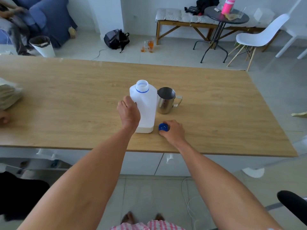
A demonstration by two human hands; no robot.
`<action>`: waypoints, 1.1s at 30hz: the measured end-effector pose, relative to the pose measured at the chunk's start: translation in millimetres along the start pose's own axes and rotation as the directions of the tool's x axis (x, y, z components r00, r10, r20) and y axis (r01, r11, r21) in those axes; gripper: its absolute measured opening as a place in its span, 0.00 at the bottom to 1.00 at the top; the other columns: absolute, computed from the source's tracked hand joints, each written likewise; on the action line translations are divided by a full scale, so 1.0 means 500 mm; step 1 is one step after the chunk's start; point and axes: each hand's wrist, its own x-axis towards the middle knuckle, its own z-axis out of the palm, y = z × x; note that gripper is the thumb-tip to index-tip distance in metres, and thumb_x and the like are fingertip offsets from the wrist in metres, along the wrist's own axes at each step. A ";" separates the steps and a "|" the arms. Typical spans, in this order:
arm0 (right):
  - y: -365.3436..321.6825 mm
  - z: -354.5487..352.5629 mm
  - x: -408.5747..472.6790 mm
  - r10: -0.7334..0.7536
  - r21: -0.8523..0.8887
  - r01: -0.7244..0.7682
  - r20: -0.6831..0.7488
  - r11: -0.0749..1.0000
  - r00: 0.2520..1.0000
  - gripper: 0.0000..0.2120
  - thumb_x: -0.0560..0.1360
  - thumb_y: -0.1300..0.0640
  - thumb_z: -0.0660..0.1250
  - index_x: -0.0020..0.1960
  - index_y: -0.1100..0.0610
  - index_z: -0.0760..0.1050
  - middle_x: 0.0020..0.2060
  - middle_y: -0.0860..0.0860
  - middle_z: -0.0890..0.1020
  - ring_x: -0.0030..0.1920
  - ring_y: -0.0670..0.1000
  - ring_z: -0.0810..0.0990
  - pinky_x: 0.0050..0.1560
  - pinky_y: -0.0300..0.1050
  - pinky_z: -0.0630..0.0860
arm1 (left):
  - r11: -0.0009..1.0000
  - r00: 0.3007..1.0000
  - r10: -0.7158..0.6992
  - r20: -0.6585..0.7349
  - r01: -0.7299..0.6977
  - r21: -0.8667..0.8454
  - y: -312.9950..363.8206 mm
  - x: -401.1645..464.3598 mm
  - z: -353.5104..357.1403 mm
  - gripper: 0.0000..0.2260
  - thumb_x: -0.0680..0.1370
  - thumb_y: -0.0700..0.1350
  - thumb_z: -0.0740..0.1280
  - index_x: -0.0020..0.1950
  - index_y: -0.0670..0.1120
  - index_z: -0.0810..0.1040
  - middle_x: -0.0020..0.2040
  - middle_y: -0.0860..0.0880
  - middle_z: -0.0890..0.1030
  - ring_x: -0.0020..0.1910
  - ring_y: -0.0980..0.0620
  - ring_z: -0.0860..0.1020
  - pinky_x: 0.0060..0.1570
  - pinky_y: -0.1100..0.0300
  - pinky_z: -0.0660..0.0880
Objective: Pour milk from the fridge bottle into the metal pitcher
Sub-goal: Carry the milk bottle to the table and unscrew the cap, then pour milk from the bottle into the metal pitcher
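The left hand (129, 112) holds the open milk bottle (145, 107), which stands on the table (66, 100) beside the metal pitcher (166, 100). The right hand (173, 131) holds the blue cap (163, 127) on the table.

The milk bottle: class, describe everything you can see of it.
The milk bottle is white, translucent-looking plastic, squarish, with sloping shoulders and a round neck ringed by a blue band. It is uncapped and stands upright on the wooden table, just left of the metal pitcher. The left hand grips its left side. Its blue cap is in the right hand.
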 end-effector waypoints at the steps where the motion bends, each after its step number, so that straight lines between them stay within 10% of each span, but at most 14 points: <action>1: -0.003 0.000 -0.003 -0.006 0.002 0.006 0.001 1.000 1.000 0.25 0.71 0.47 0.77 0.67 0.48 0.80 0.61 0.48 0.79 0.64 0.54 0.72 0.62 0.49 0.69 | 1.000 1.000 -0.001 0.003 0.001 0.001 -0.002 0.002 0.000 0.09 0.71 0.47 0.52 0.32 0.47 0.58 0.32 0.49 0.61 0.38 0.47 0.60 0.37 0.49 0.61; 4: -0.006 -0.007 0.012 0.072 0.173 -0.064 -0.040 0.983 0.997 0.26 0.70 0.46 0.74 0.66 0.50 0.79 0.59 0.48 0.79 0.60 0.49 0.75 0.63 0.51 0.74 | 1.000 1.000 0.017 0.000 -0.017 -0.005 -0.006 0.006 0.000 0.10 0.71 0.47 0.53 0.32 0.48 0.56 0.31 0.48 0.60 0.37 0.47 0.59 0.35 0.49 0.59; 7: -0.034 -0.053 0.052 0.115 0.407 -0.005 -0.245 0.914 0.963 0.04 0.72 0.54 0.66 0.43 0.54 0.76 0.42 0.50 0.77 0.41 0.47 0.73 0.43 0.51 0.76 | 0.999 0.999 0.045 0.000 -0.045 0.012 -0.003 0.003 -0.001 0.10 0.72 0.45 0.53 0.32 0.47 0.56 0.30 0.48 0.59 0.34 0.49 0.57 0.32 0.52 0.57; 10: -0.059 -0.115 0.108 0.152 0.429 0.023 -0.369 0.903 0.917 0.07 0.79 0.60 0.61 0.55 0.59 0.75 0.53 0.52 0.74 0.46 0.49 0.72 0.49 0.47 0.70 | 0.999 0.999 0.045 0.010 -0.045 0.016 -0.006 0.007 -0.001 0.09 0.72 0.44 0.53 0.32 0.47 0.56 0.31 0.48 0.59 0.31 0.52 0.58 0.31 0.56 0.57; 14: -0.061 -0.158 0.186 0.203 0.430 -0.099 -0.204 0.897 0.958 0.19 0.81 0.55 0.57 0.68 0.64 0.72 0.67 0.58 0.73 0.57 0.59 0.80 0.53 0.55 0.80 | 0.999 0.999 0.037 0.026 -0.037 0.017 -0.017 0.019 -0.001 0.09 0.70 0.45 0.53 0.32 0.48 0.54 0.32 0.47 0.57 0.38 0.44 0.57 0.35 0.49 0.57; 17: -0.056 -0.166 0.201 0.210 0.472 -0.173 -0.027 0.864 0.977 0.12 0.83 0.56 0.56 0.59 0.60 0.75 0.51 0.55 0.79 0.40 0.57 0.83 0.34 0.44 0.78 | 0.999 0.999 0.042 0.031 -0.043 0.015 -0.024 0.025 0.000 0.09 0.67 0.51 0.53 0.29 0.52 0.54 0.32 0.46 0.57 0.39 0.37 0.57 0.33 0.44 0.59; 33: -0.064 -0.087 0.098 0.189 0.614 -0.171 0.035 0.771 0.981 0.09 0.82 0.60 0.61 0.45 0.58 0.77 0.34 0.51 0.75 0.30 0.47 0.69 0.28 0.40 0.65 | 0.998 0.994 0.033 0.104 -0.028 -0.051 0.010 0.007 -0.006 0.25 0.78 0.54 0.61 0.23 0.51 0.56 0.25 0.53 0.59 0.33 0.45 0.59 0.33 0.54 0.60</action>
